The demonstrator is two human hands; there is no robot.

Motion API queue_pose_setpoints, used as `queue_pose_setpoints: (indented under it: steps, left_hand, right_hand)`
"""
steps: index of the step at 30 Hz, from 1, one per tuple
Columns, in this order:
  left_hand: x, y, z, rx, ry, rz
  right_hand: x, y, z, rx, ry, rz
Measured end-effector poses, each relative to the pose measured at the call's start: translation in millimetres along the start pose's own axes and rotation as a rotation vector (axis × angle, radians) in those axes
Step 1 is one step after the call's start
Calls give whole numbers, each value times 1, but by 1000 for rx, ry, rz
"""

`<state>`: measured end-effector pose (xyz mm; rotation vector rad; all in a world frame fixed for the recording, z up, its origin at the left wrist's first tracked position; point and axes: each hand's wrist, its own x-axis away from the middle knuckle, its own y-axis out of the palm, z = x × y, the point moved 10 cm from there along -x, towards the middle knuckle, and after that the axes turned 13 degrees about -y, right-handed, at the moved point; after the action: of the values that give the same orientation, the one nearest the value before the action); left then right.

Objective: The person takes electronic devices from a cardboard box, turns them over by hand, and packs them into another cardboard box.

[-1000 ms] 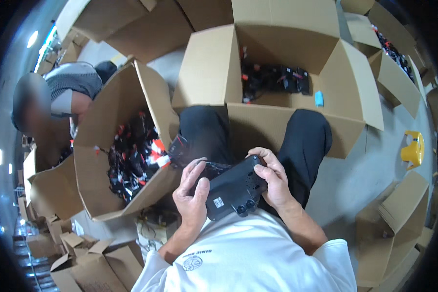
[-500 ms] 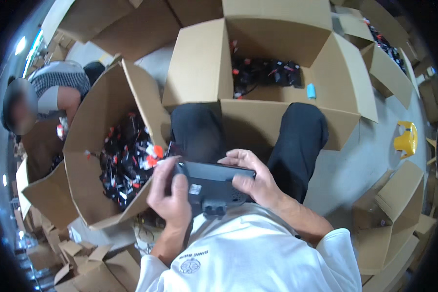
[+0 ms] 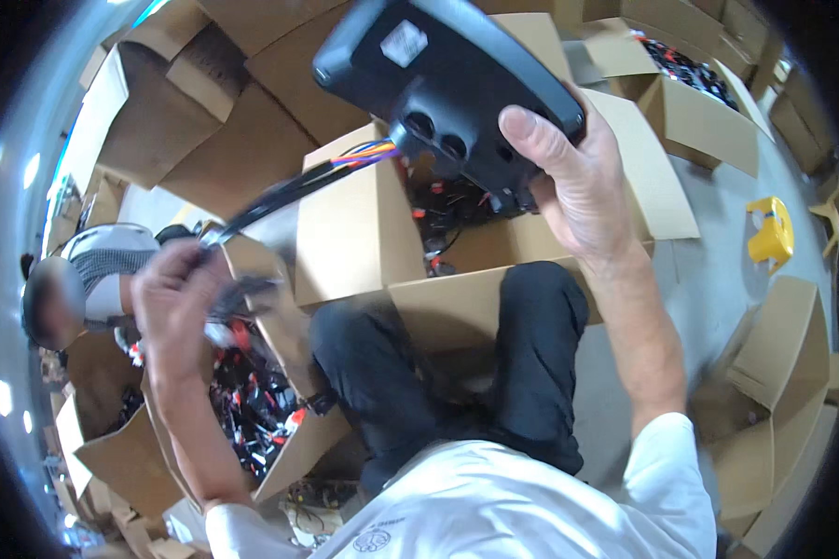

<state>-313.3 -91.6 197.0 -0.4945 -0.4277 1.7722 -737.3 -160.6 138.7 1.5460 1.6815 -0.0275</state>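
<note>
Raised high in front of me is a black plastic instrument panel (image 3: 475, 74), its rounded back toward me, with a pale label and a two-holed stub. My right hand (image 3: 583, 177) grips its right end, the thumb laid over the back. From the stub runs a wiring harness (image 3: 289, 191), coloured wires leading into a black sleeve. My left hand (image 3: 182, 293), a little blurred, is closed on the far end of that harness at the left. Below the left hand lies a cardboard box (image 3: 312, 447) of black parts with red and white connectors (image 3: 252, 401).
An open carton (image 3: 466, 312) with black wired parts stands beyond my knees. A yellow stool (image 3: 771, 235) is on the floor at right, near another open box (image 3: 764, 373). At far left a co-worker (image 3: 112, 270) bends over a box. More cartons of parts stand at back right (image 3: 704, 121).
The instrument panel has risen from my lap to well in front of me and tilted. My left hand has left its side, moved left and taken hold of the harness. My right hand still holds the panel.
</note>
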Motion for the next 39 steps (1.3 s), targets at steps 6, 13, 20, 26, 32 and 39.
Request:
queue_pose_setpoints:
  steps: [6, 13, 20, 26, 32, 39]
  left_hand:
    - [-66, 143, -7, -716, 126, -559]
    - [-159, 284, -121, -187, -368, -1214]
    - [-252, 436, -159, 152, -385, -1251]
    - [-168, 395, -275, -28, -657, -1760]
    - [-125, 317, -259, -139, -777, -1474]
    - [-105, 273, -148, 231, -596, -1085]
  right_hand:
    - [-45, -79, 49, -22, -22, 113]
    - [-38, -276, 225, 392, 316, 307]
    - [-50, -400, 313, 307, 187, 563]
    - [-130, -446, 245, 384, -56, 558]
    - [-105, -432, 191, 496, -39, 630]
    - [-90, -278, 154, 561, -56, 298]
